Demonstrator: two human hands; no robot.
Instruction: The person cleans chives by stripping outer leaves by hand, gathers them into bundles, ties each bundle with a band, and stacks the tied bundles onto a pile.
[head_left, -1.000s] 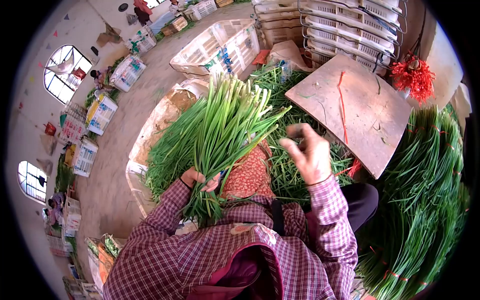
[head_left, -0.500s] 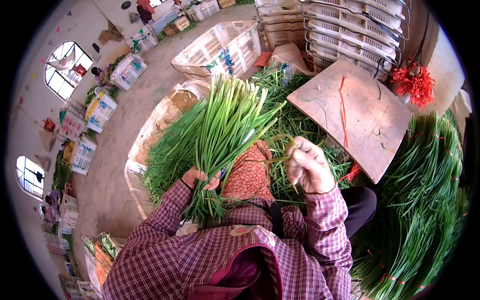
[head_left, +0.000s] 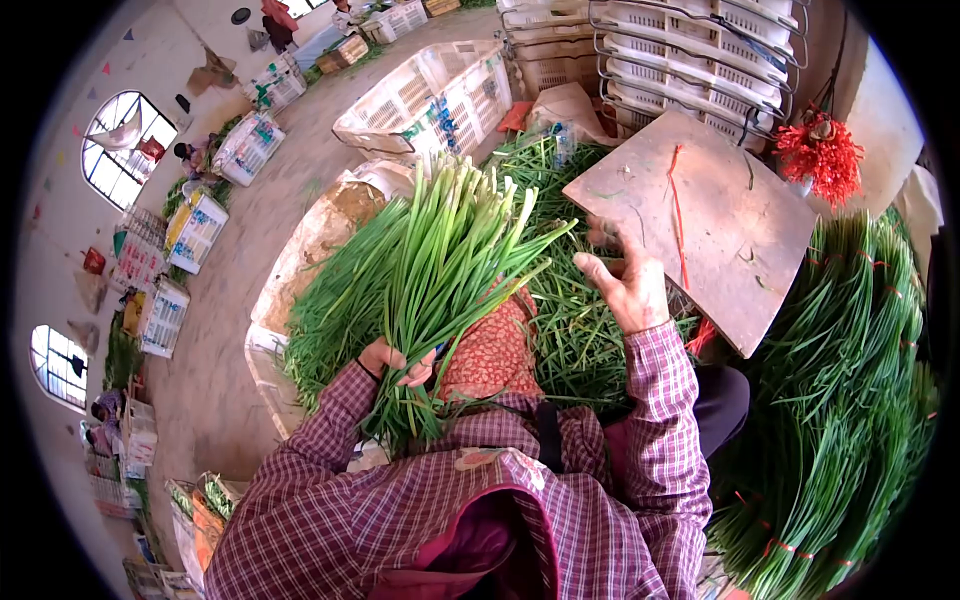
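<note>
My left hand (head_left: 392,362) is closed around the lower, leafy part of a bunch of garlic chives (head_left: 450,240), whose pale stem ends point up and away from me. The bunch lies over more chives (head_left: 335,290) in a white crate (head_left: 268,350) and partly across a red patterned cloth (head_left: 492,350) on my lap. My right hand (head_left: 637,288) is raised over loose green leaves (head_left: 580,350), beside the near left edge of a board (head_left: 730,230). Its thumb and fingers are apart, with nothing visible between them. The fingertips are blurred.
One red tie (head_left: 677,215) lies on the board. Tied chive bundles (head_left: 830,400) are heaped at the right, below a hanging bunch of red ties (head_left: 820,165). Stacked white crates (head_left: 690,75) stand behind the board. Another crate (head_left: 425,105) sits ahead; other people and crates line the left wall.
My right hand has let go of the yellowed leaves it pinched, and its fingers have spread as it moved slightly forward. My left hand keeps its hold on the bunch.
</note>
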